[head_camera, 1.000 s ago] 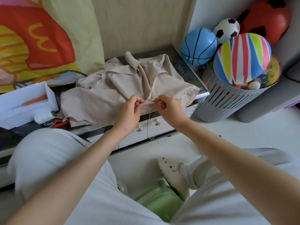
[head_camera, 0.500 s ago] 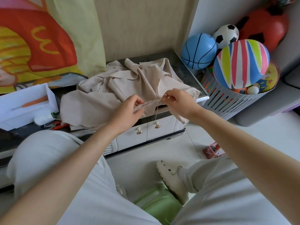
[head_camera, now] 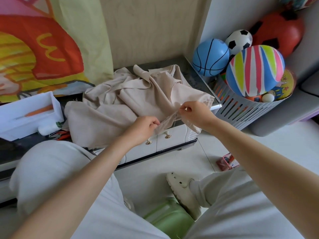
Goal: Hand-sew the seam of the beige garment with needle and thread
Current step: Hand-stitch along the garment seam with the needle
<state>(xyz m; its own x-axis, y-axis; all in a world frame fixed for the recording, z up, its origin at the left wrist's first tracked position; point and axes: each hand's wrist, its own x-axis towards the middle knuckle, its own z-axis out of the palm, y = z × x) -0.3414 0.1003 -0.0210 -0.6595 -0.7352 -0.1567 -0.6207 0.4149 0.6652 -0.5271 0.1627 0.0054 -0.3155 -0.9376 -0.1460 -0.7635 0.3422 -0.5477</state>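
1. L hand (head_camera: 144,127), at frame centre, had its fingers curled, thumb and fingertips pinching the lower end of the seam (head_camera: 166,120) of the beige garment (head_camera: 112,107).
2. R hand (head_camera: 196,112), near the L hand at its 2 o'clock, pinched the upper end of the same strip btwn thumb and forefinger, other fingers curled. What sat in that pinch besides cloth couldn't be told.
3. The seam strip ran stretched btwn the two hands, over the counter's front edge. A thin pale thread (head_camera: 174,121) hung down from it just below the R hand's fingers.
4. The rest of the garment lay crumpled on the dark counter (head_camera: 195,75), spreading from the hands toward 10–12 o'clock, w/ one corner draped over the front edge under the R hand.
5. At 6 o'clock, just below the hands: two white drawers w/ round knobs (head_camera: 167,136).
6. At 9 o'clock, on the counter just beside the garment: a white box (head_camera: 10,125) w/ an orange-handled tool (head_camera: 40,110) lying inside.
7. At 2–3 o'clock, past the counter's end: a grey slotted basket (head_camera: 241,114) holding a striped ball (head_camera: 255,71); a blue ball (head_camera: 210,56), a black-and-white ball (head_camera: 239,40) and a red ball (head_camera: 279,31) sat behind it.
8. At 10–11 o'clock: a bright printed cloth (head_camera: 39,49) hung behind the counter.
9. At 5–6 o'clock, on the floor: a cream shoe (head_camera: 183,190) resting on a green object (head_camera: 169,219), and a small red packet (head_camera: 226,161) near the counter's corner.
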